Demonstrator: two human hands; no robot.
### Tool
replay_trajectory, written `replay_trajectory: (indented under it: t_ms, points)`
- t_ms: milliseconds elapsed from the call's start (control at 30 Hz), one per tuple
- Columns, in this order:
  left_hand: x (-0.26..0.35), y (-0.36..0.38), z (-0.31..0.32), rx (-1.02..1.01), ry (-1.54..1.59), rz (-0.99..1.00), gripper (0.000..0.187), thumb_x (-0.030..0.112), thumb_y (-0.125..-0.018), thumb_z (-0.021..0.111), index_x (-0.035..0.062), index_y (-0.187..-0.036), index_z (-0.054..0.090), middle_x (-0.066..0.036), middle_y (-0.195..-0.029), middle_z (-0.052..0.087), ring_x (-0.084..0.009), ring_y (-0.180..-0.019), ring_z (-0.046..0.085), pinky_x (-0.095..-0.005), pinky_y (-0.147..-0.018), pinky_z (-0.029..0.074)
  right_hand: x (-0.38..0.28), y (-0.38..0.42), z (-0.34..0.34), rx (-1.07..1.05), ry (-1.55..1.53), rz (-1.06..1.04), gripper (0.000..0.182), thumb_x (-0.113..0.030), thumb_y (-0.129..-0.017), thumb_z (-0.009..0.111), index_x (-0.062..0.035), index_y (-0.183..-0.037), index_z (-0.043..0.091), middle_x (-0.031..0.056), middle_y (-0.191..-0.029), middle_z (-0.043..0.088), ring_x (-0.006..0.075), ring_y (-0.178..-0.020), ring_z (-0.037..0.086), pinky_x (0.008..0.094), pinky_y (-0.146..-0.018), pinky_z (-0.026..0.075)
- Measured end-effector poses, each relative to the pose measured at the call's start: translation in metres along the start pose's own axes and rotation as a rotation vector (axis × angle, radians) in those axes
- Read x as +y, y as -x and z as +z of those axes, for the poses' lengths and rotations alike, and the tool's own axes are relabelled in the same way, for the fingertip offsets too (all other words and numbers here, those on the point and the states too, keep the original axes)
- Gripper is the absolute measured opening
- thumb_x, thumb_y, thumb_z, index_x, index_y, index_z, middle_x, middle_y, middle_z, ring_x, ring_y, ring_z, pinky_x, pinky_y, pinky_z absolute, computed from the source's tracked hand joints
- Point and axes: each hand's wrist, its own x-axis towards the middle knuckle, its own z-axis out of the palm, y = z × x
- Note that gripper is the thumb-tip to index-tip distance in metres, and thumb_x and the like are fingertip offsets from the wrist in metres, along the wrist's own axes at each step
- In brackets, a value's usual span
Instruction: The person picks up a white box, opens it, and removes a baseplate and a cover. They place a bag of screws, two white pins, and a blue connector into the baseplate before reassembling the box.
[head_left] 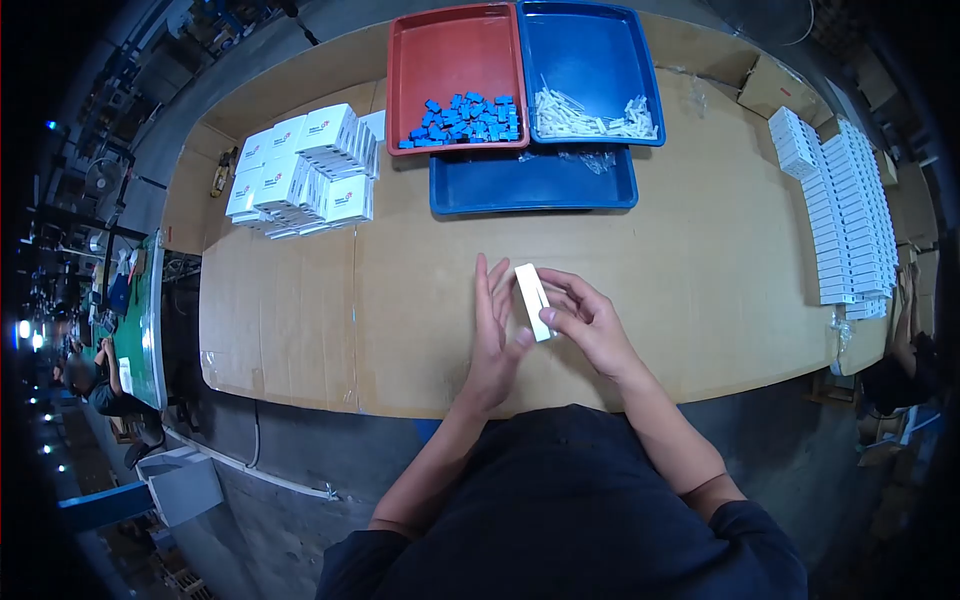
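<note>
On the left of the table (280, 330) there is a pile of white boxes (298, 170); several carry a small red mark with a line of dark writing, which is too small to be read. To the right of it, at the far side, stands the red tray (455, 55) with blue parts (470, 120). The low tray (535, 187), which is blue, lies just nearer. The left hand (493, 340) has its fingers stretched and released, beside the block (532, 300); whether its thumb touches, I cannot tell. The block is white, slim and long, slightly tilted, with a dark slit on its right side. It is in the right hand (588, 325), which grasps it between thumb and fingers, near the middle of the table. Farther stands the blue tray (585, 50) with white parts (590, 118). At the right are stacked cartons (845, 215), also white.
</note>
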Motion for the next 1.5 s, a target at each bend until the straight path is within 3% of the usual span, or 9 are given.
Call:
replay_trajectory:
  t_ms: [33,100,200,233,300,433,600,1133,1500]
  points:
    - [-0.003,0.002,-0.001,0.003,0.000,0.000,0.092,0.045,-0.102,0.063,0.0058,-0.167,0.013,-0.021,-0.160,0.033,-0.0314,-0.144,0.044,-0.0436,-0.123,0.033,0.002,0.002,0.004,0.021,-0.071,-0.064,0.053,-0.006,-0.095,0.073,0.0028,-0.144,0.055,0.0158,-0.143,0.059,0.0203,-0.129,0.059,0.0355,-0.109,0.048]
    - [-0.005,0.003,-0.002,-0.012,0.207,-0.300,0.084,0.064,-0.109,0.029,0.0062,-0.167,0.011,-0.020,-0.158,0.036,-0.0303,-0.150,0.036,-0.0433,-0.123,0.031,0.014,-0.001,0.009,-0.022,0.055,-0.155,0.056,-0.004,-0.093,0.075,0.0021,-0.145,0.054,0.0168,-0.148,0.056,0.0223,-0.135,0.056,0.0371,-0.113,0.045]
    - [0.004,-0.001,0.008,0.089,0.126,-0.369,0.078,0.062,-0.111,0.016,0.0057,-0.166,0.019,-0.019,-0.154,0.041,-0.0288,-0.146,0.041,-0.0421,-0.120,0.036,0.020,0.004,0.021,-0.023,0.261,-0.257,0.058,-0.005,-0.090,0.077,0.0005,-0.144,0.056,0.0183,-0.156,0.050,0.0282,-0.145,0.048,0.0403,-0.119,0.040]
    - [0.000,0.001,0.014,0.193,0.158,-0.335,0.080,0.066,-0.109,0.019,0.0080,-0.164,0.025,-0.018,-0.150,0.045,-0.0270,-0.142,0.043,-0.0413,-0.117,0.039,0.021,0.004,0.026,0.038,0.389,-0.312,0.055,-0.006,-0.091,0.077,0.0009,-0.142,0.058,0.0185,-0.155,0.050,0.0299,-0.144,0.049,0.0405,-0.118,0.041]
    - [0.004,0.002,0.020,0.222,0.175,-0.316,0.081,0.067,-0.108,0.019,0.0098,-0.165,0.025,-0.018,-0.150,0.045,-0.0273,-0.143,0.043,-0.0412,-0.118,0.038,0.018,0.007,0.038,0.154,0.532,-0.411,0.047,-0.009,-0.093,0.077,0.0024,-0.137,0.063,0.0215,-0.151,0.055,0.0348,-0.139,0.055,0.0406,-0.114,0.046]
    - [0.007,0.001,0.024,0.242,0.271,-0.225,0.081,0.070,-0.107,0.019,0.0142,-0.166,0.021,-0.019,-0.152,0.044,-0.0282,-0.143,0.043,-0.0413,-0.120,0.035,0.011,0.014,0.045,0.166,0.622,-0.467,0.047,-0.013,-0.094,0.076,0.0031,-0.137,0.063,0.0250,-0.148,0.057,0.0380,-0.136,0.058,0.0414,-0.110,0.051]
    - [0.003,0.004,0.022,0.218,0.306,-0.193,0.083,0.071,-0.106,0.020,0.0141,-0.167,0.018,-0.018,-0.154,0.043,-0.0280,-0.144,0.042,-0.0414,-0.121,0.033,0.013,0.017,0.046,0.148,0.746,-0.532,0.045,-0.014,-0.098,0.072,0.0062,-0.137,0.062,0.0313,-0.148,0.053,0.0422,-0.138,0.054,0.0425,-0.108,0.052]
    - [-0.007,0.007,0.019,0.220,0.266,-0.188,0.080,0.065,-0.109,0.025,0.0088,-0.166,0.021,-0.013,-0.144,0.050,-0.0236,-0.137,0.047,-0.0395,-0.120,0.035,0.031,0.017,0.041,0.156,0.748,-0.569,0.042,-0.011,-0.101,0.064,0.0067,-0.139,0.061,0.0324,-0.143,0.057,0.0413,-0.132,0.059,0.0406,-0.099,0.058]
    - [-0.023,0.012,0.014,0.236,0.322,-0.268,0.075,0.061,-0.111,0.027,0.0099,-0.165,0.024,-0.015,-0.144,0.051,-0.0242,-0.138,0.048,-0.0390,-0.119,0.035,0.045,0.015,0.030,0.153,0.701,-0.457,0.041,-0.012,-0.103,0.063,0.0055,-0.140,0.060,0.0309,-0.144,0.057,0.0401,-0.125,0.065,0.0380,-0.092,0.060]
